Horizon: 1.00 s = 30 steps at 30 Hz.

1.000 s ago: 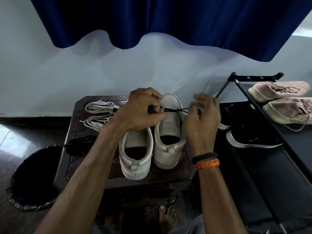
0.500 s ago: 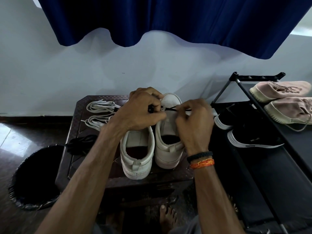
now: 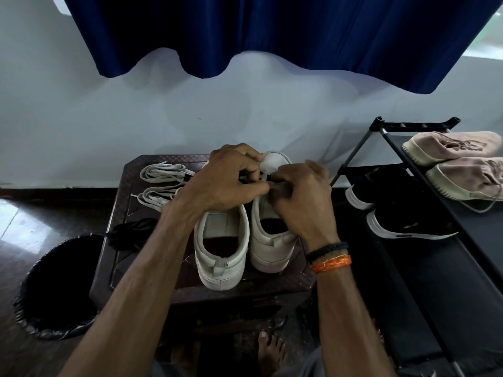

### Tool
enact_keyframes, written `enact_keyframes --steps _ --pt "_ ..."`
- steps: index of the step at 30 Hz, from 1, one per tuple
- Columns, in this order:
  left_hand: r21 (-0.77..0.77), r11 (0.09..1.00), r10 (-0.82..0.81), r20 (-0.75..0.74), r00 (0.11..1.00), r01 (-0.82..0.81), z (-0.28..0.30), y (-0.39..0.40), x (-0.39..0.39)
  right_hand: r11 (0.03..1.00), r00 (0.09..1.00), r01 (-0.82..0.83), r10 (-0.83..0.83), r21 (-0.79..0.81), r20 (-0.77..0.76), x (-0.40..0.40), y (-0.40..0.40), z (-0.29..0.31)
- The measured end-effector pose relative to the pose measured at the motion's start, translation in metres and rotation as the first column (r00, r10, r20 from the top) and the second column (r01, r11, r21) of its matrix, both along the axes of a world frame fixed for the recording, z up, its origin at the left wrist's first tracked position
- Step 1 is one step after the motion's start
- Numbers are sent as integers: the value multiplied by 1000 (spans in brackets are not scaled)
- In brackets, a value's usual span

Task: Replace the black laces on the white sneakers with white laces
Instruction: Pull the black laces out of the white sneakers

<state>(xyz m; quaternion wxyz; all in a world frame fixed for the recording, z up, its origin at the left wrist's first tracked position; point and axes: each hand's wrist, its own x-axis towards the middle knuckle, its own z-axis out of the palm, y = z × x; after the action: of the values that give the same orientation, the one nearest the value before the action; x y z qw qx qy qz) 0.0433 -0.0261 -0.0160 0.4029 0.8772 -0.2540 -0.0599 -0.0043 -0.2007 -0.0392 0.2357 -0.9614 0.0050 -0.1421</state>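
Both hands over the toe end of the right-side white sneaker point(image 3: 268, 229), fingers curled. Left hand point(image 3: 228, 180) pinching a short run of black lace point(image 3: 245, 177) just beyond its fingertips; right hand point(image 3: 299, 197) curled close against it, fingertips at the same lace near the last eyelets, exact pinch hidden. Best done by drawing the lace straight out through each eyelet, one side steadied, no yanking against the upper. Other white sneaker point(image 3: 221, 248) under the left wrist. White laces point(image 3: 160, 183) coiled left of the left knuckles; a loose black lace bundle point(image 3: 133, 231) nearer, beside the forearm, all on the small dark table point(image 3: 109, 270).
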Motion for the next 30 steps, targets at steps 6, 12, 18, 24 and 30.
enact_keyframes --steps 6,12,18,24,30 --pt "-2 1000 -1 2 1000 1 0 0 0 997 991 46 -54 67 119 -1 4 0" --pt "9 1000 12 -9 1000 -12 2 0 0 780 755 491 -603 388 258 -8 -6 16" --pt "-5 1000 7 -45 999 -7 5 0 -1 910 920 322 -366 261 138 -7 -3 18" --pt "-6 1000 -2 -36 999 1 5 -1 -1 1000 999 18 -18 -14 -28 1 3 -5" --pt "-5 1000 11 -43 999 -12 6 0 -3 966 955 198 -228 167 189 -2 8 2"
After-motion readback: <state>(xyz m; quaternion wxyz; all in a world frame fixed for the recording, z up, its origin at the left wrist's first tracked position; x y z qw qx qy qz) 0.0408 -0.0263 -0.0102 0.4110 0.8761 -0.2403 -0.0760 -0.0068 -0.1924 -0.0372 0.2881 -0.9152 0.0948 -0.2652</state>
